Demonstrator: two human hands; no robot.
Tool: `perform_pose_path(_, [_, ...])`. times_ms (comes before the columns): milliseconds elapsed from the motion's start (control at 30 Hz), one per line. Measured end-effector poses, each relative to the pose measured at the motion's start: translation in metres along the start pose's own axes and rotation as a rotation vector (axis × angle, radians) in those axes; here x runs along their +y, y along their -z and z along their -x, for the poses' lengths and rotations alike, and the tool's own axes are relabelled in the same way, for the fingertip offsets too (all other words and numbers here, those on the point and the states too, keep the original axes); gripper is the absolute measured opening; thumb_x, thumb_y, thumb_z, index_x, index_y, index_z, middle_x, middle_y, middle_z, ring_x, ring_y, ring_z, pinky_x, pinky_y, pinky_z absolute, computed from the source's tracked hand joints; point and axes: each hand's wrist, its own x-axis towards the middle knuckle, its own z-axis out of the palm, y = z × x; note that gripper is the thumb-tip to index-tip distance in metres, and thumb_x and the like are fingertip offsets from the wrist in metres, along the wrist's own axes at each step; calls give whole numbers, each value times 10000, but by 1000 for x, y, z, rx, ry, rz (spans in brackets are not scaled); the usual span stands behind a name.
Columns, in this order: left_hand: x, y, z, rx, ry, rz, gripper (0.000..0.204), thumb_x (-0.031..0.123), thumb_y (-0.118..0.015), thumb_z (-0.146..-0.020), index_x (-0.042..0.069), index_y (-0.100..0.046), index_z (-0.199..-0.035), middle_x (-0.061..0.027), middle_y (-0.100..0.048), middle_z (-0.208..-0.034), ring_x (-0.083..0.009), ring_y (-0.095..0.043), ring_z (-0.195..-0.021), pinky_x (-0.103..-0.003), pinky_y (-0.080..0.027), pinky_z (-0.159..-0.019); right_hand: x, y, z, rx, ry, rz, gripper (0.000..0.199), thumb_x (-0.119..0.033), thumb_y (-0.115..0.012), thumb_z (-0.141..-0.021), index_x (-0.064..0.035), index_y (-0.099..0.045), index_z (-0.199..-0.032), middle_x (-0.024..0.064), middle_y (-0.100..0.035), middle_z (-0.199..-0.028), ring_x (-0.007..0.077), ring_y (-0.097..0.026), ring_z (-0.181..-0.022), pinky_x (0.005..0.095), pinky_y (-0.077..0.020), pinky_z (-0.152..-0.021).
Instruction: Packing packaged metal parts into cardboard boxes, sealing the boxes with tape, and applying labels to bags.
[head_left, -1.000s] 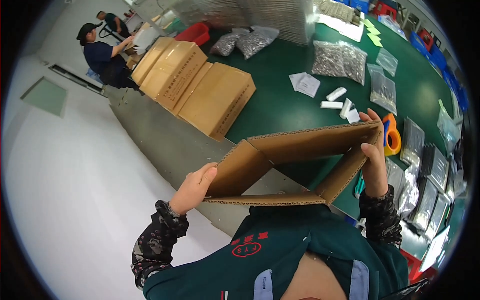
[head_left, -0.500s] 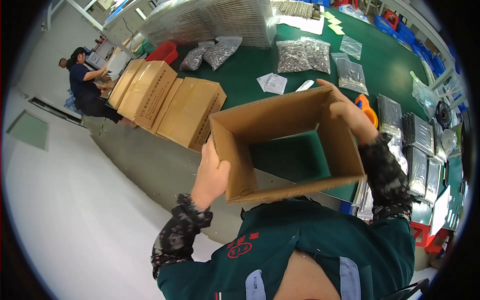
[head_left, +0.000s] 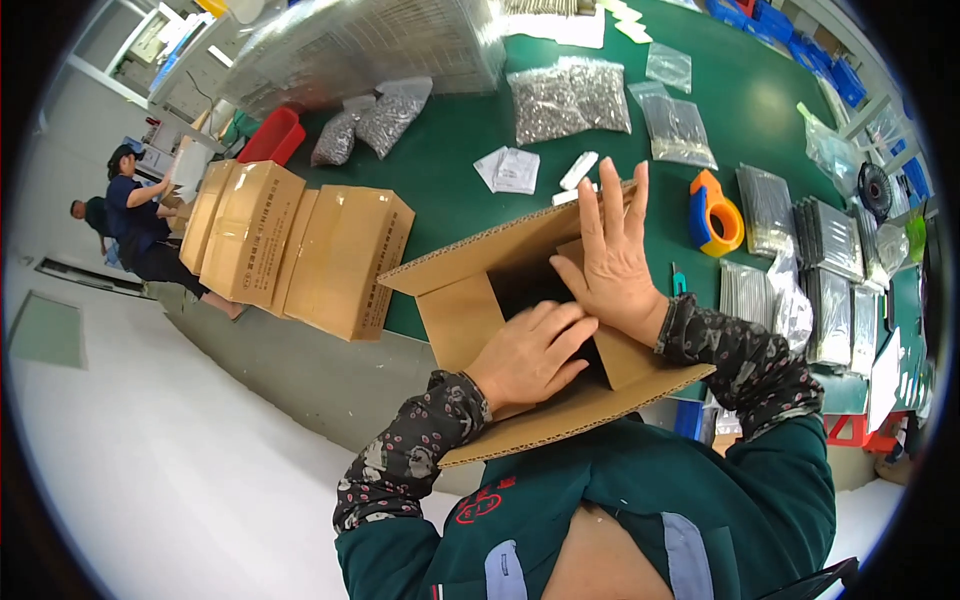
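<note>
A cardboard box stands in front of me, its long flaps spread out on the near and far sides. The short left flap slopes inward. Over the opening, my left hand is open, its fingers loosely bent and apart, lying over the left short flap. My right hand is also open with fingers spread, resting by the far and right side of the opening. The two hands nearly meet at the thumb and fingertips. Neither holds anything. Most of the box's inside is dark or hidden by my hands.
Closed cartons stand at left. On the green table lie bags of small parts, a tape dispenser, a cutter knife and bagged stacks. A red bin sits behind the cartons. A person works far left.
Both hands have let go of the box's side walls and moved to its middle. The short flaps are now folded inward, where the table showed through before. The view has shifted slightly.
</note>
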Motion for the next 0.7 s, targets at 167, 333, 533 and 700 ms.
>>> perform_pose_path(167, [3,-5,-1,-227,-110,-67,669,254,-638,-722,96,-333,-1297,-72,-210,-1398,-297,-206,-1278,-508,-217,-1020,11,2,-1,83,-55,-111,784,14,-614,-637,-42,-225,-1316,210,-181,-1351,480,-159,-1227,514,-201,-1002])
perform_pose_path(333, [-7,-15,7,-407,3,-74,744,255,-631,-738,112,-234,-1350,-60,-161,-1425,-268,-131,-1317,-527,-182,-1027,32,73,4,210,-369,-443,422,34,-489,-761,-1,-436,-1178,156,-492,-1141,291,-461,-1061,343,-328,-936])
perform_pose_path(533, [-4,-12,3,-399,-8,-50,770,256,-639,-730,103,-217,-1356,-41,-150,-1432,-248,-124,-1323,-550,-187,-1015,-49,107,42,-205,518,-193,282,-342,-583,-744,-76,-570,-837,73,-562,-811,204,-548,-739,332,-442,-673])
perform_pose_path(700, [-25,-19,11,-294,-123,-197,601,192,-542,-763,87,-323,-1313,-59,-211,-1413,-243,-152,-1320,-557,-200,-1002,-39,60,28,-204,364,-73,392,-423,-538,-779,-75,-488,-604,71,-518,-630,233,-534,-535,331,-416,-506])
